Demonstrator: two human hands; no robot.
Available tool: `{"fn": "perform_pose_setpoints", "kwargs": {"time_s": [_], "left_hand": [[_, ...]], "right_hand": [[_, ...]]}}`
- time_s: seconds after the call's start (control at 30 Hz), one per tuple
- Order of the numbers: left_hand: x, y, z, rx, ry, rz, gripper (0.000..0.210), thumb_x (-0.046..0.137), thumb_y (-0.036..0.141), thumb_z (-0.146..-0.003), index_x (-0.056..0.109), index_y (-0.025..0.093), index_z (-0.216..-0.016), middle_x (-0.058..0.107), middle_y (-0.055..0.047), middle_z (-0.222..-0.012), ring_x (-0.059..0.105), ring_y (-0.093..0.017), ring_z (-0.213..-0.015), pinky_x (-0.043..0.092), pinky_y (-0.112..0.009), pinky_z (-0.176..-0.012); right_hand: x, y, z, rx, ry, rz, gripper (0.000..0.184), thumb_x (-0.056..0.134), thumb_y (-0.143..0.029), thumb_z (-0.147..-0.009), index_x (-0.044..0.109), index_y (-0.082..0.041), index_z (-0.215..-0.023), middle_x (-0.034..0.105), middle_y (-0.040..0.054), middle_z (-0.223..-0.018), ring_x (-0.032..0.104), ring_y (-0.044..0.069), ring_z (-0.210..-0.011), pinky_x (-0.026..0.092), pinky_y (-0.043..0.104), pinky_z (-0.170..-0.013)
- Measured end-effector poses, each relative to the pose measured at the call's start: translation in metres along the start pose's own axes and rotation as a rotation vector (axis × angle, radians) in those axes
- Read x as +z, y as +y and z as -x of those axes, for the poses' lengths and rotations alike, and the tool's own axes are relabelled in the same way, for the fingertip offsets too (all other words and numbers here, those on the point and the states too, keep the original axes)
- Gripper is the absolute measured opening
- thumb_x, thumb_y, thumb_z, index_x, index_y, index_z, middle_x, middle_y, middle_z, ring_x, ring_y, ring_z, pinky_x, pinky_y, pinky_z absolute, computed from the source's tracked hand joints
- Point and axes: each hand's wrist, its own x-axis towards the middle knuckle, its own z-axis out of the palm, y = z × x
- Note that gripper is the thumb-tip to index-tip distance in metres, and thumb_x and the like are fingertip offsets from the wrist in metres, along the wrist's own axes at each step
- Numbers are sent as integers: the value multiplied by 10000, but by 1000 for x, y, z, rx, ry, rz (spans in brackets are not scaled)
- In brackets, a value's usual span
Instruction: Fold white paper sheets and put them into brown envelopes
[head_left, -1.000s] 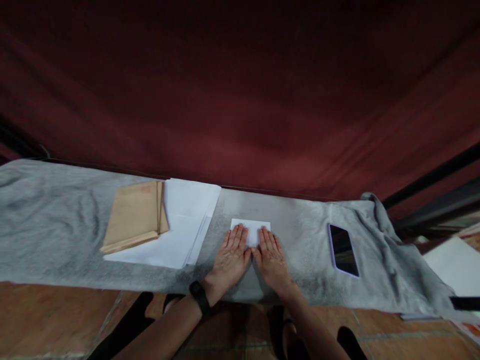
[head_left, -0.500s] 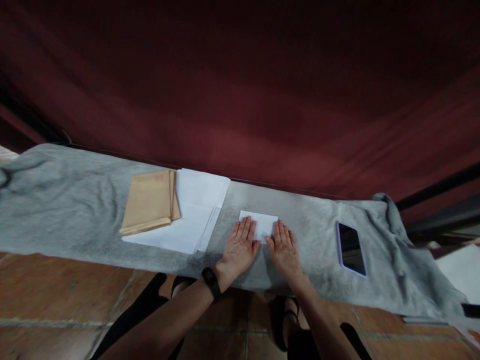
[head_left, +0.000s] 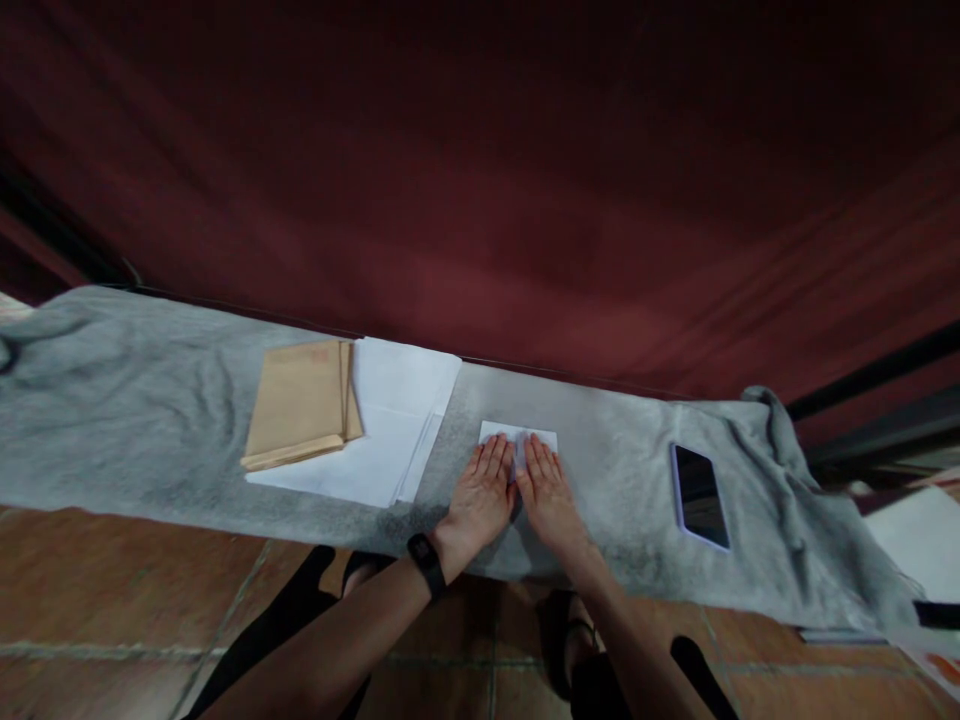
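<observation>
- You are pressing your left hand (head_left: 484,490) and right hand (head_left: 546,492) flat, side by side, on one small folded white paper (head_left: 519,440) near the front edge of the worktop (head_left: 150,420).
- Neither hand is closing a grip; all fingers are lying open on the paper.
- The grey cloth (head_left: 622,480) could be sliding under a hard push, so the fold could be going crooked.
- I am counting one stack of white sheets (head_left: 390,430), one pile of brown envelopes (head_left: 300,415) lying on it toward the left end, and one phone (head_left: 699,495) toward the right end.
</observation>
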Motion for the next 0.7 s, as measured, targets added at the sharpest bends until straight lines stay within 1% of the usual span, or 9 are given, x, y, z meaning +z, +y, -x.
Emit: {"fn": "perform_pose_setpoints", "kwargs": {"time_s": [0.13,0.27,0.4,0.57,0.7], "left_hand": [[4,-3,0,4,30,13,589,348,224,-964,343,23,-1517,366,-198,-1589,283,-271,-1505,281,-462,-1217],[8,-9,2,20,64,26,570,339,260,-989,349,39,-1514,375,-187,-1589,284,-268,-1505,295,-456,-1214],[11,-14,4,-24,86,23,575,351,287,-1000,342,29,-1514,366,-197,-1591,281,-270,-1506,307,-458,-1212],[9,-16,3,-44,58,3,571,359,287,-996,369,22,-1501,381,-197,-1581,285,-268,-1505,299,-459,-1218],[8,-15,4,-59,51,-29,563,369,280,-987,393,33,-1493,397,-182,-1576,303,-262,-1498,297,-454,-1220]], "right_hand": [[3,-4,1,6,-25,58,534,283,-323,-1066,349,-102,-1548,375,149,-1588,313,237,-1492,267,469,-1212],[4,3,0,61,-19,100,553,276,-357,-1070,342,-87,-1548,375,155,-1585,301,241,-1496,252,471,-1212],[5,11,-1,102,-17,139,573,257,-386,-1072,352,-73,-1542,371,157,-1587,303,250,-1493,254,464,-1206],[8,14,0,132,17,172,603,242,-415,-1074,350,-43,-1536,384,186,-1575,346,277,-1468,255,459,-1196],[9,15,0,180,19,172,612,275,-428,-1068,352,-41,-1535,397,205,-1564,354,291,-1461,255,482,-1192]]}}
